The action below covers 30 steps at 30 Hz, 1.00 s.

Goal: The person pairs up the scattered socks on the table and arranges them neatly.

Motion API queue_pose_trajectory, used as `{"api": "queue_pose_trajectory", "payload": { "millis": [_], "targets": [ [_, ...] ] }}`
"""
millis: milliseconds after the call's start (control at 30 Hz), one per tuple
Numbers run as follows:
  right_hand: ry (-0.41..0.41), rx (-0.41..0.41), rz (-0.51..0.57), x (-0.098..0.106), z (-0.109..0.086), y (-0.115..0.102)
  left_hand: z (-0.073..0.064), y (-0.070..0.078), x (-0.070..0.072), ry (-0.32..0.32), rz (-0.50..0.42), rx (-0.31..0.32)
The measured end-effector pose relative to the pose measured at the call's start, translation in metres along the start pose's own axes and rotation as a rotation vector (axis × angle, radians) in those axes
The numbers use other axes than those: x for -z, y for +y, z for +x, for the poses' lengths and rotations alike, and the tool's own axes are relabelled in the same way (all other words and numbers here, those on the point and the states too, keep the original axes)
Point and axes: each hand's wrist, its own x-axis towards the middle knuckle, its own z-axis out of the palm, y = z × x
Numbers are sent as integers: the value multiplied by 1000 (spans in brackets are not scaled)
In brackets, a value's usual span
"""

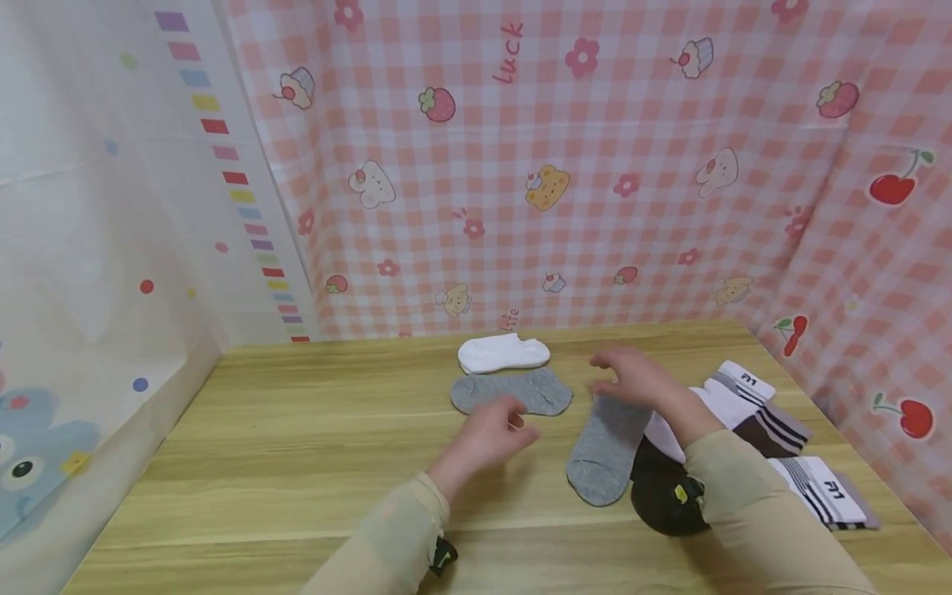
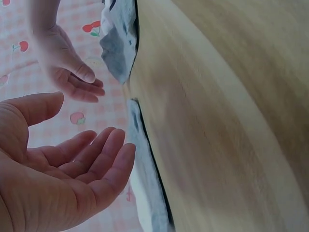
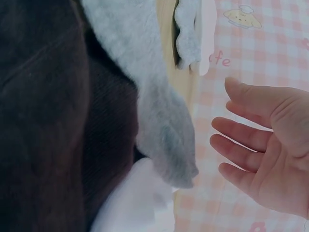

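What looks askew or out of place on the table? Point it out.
Perhaps the near grey sock: by the right hand, it lies slanted, apart from the far grey sock, which lies crosswise alongside the white sock. No spill or damage shows.

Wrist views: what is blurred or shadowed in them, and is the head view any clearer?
Left wrist: tabletop soft, with a diffuse shadow; right wrist: dark sock fabric dim and blurred, white fabric pale and soft; head: evenly lit and clearer, the nearer grey sock sharply outlined, faint shadow near the left hand.
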Motion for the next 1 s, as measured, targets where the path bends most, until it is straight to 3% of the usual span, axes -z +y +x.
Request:
{"api": "queue_pose_trajectory", "payload": {
  "millis": [133, 500, 700, 1000],
  "targets": [
    [-19, -35, -4, -1, -2, 4, -2, 3, -3, -9, -9, 3],
    [-32, -28, -5, -3, -13, 16, -4, 11, -12, -57, -64, 32],
    [-26, -22, -8, -5, -16, 20, -4, 12, -20, -50, -87, 61],
    [-17, -25, -31, -7, -20, 22, -6, 14, -30, -47, -87, 56]
  ]
}}
